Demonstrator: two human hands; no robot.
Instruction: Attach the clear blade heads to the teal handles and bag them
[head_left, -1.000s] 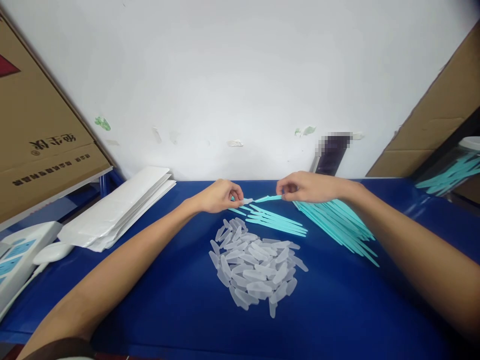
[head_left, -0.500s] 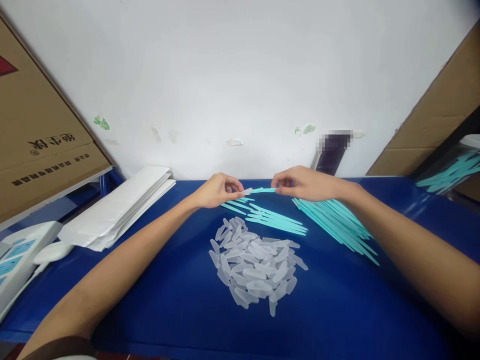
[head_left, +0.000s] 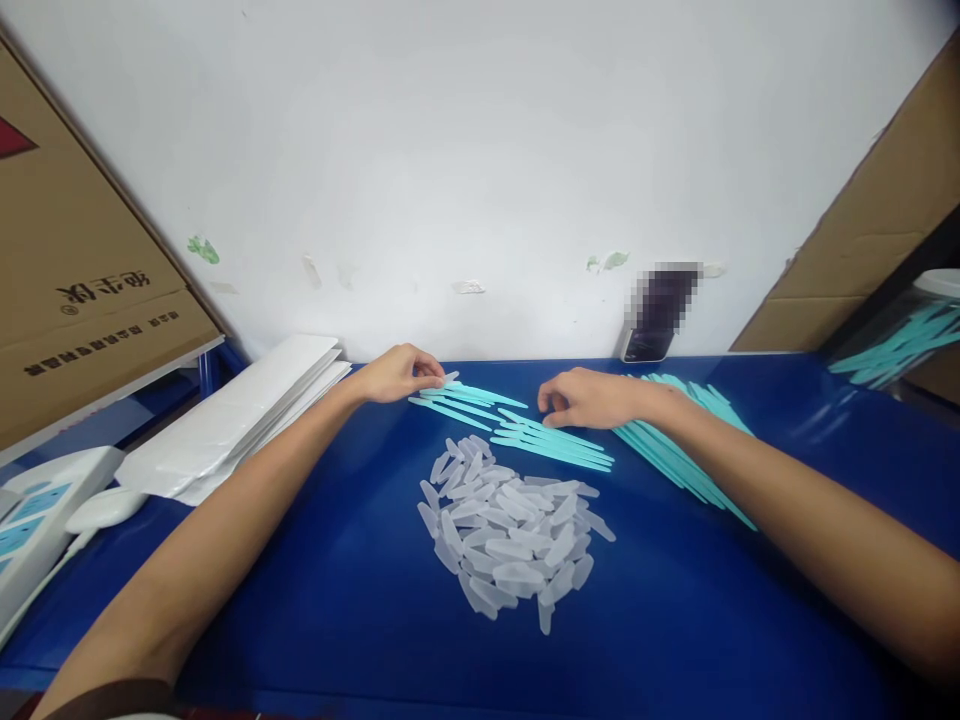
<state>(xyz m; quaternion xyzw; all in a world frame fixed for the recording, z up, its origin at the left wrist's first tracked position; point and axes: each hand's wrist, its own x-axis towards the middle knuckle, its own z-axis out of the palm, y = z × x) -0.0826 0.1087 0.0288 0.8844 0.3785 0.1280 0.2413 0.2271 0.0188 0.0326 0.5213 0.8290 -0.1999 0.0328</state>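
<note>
At the back of the blue table, my left hand [head_left: 405,374] is closed in a pinch at the translucent cap [head_left: 451,378] on the end of a slim turquoise stick. That stick lies along a small group of turquoise sticks [head_left: 469,402]. Farther right, my right hand [head_left: 577,397] has its fingers curled but apart, with nothing visible between them. It hovers at a second small group of turquoise sticks [head_left: 555,442]. Under and behind my right wrist is a larger pile of turquoise sticks [head_left: 675,462], partly hidden. Nearer to me lies a heap of loose translucent caps [head_left: 514,530].
White flat packets [head_left: 232,420] are stacked on the left, beside a white power strip [head_left: 52,500] with a plug. A phone [head_left: 660,315] leans on the wall. Cardboard [head_left: 97,250] stands at left; a clear container of turquoise sticks [head_left: 911,335] is at far right.
Both hands held a capped turquoise stick between them before. My left hand has moved left and down with it onto the left group; my right hand has let go and lowered slightly.
</note>
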